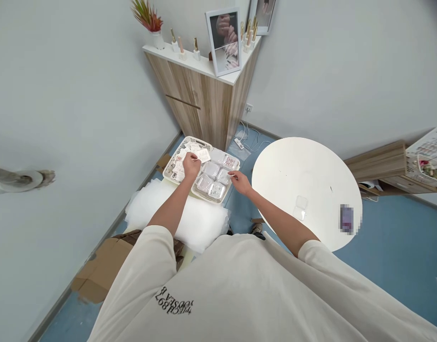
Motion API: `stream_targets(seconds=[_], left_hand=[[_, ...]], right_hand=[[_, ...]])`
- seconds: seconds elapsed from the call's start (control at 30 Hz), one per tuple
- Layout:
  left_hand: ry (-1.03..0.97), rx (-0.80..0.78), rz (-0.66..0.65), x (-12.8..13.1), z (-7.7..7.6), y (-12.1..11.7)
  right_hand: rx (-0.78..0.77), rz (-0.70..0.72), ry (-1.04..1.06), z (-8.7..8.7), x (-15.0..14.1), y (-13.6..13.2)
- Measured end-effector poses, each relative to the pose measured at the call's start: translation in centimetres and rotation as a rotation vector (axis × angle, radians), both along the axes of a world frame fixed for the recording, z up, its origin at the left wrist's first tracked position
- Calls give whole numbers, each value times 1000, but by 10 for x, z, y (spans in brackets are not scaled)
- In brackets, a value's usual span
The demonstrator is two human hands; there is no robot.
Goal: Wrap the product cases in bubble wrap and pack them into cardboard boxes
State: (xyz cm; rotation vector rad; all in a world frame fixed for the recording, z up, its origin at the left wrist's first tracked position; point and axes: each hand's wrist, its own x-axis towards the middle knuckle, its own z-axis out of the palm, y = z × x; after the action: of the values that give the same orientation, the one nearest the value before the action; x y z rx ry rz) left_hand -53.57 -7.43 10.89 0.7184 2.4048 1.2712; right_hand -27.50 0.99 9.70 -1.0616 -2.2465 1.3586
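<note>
Apparently, left hand (191,164) pinches white card (204,155) over left basket (199,141), whose walls likely keep loose cards (179,169) from sliding. Right hand (240,182), well apart, at edge of clear boxes (211,169); fingertips' grip unclear. Boxes in rows in right basket (214,202), presumably so contents show through lids.

Landmark: case basket (206,198), filled with clear cases (211,169). Above it: open air between left fingers (190,156) and right fingers (234,174). Left: card basket (172,176), adjoining, topped by the left fingers. Behind: wood-grain cabinet (197,102), blocking. Front: white sheet stack (190,216), crossed by left forearm (172,206). Right: floor strip (238,205), passable below right forearm (275,209); farther right, round counter (289,168), mostly bare. Behind-right: power strip (238,144), cords.
</note>
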Motion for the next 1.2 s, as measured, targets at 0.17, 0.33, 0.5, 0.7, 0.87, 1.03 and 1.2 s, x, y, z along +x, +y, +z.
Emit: stream_targets(seconds=[0.17, 0.33, 0.5, 0.7, 0.87, 1.03, 1.2], left_hand=[[-38, 42, -189, 65, 21, 39], [-115, 53, -384, 156, 15, 71], [-224, -14, -559, 256, -1, 87], [-290, -140, -681, 367, -22, 103], [-349, -269, -652, 442, -36, 109], [-684, -288, -550, 502, -47, 112], [-845, -293, -421, 537, -60, 112]], right_hand=[[-75, -160, 44, 6, 29, 15], [-229, -375, 110, 10, 89, 32], [-401, -516, 155, 5, 175, 39], [-488, -692, 178, -14, 284, 46], [-372, -705, 68, -28, 358, 45], [-75, -541, -54, -39, 412, 37], [161, -314, -112, -45, 448, 28]])
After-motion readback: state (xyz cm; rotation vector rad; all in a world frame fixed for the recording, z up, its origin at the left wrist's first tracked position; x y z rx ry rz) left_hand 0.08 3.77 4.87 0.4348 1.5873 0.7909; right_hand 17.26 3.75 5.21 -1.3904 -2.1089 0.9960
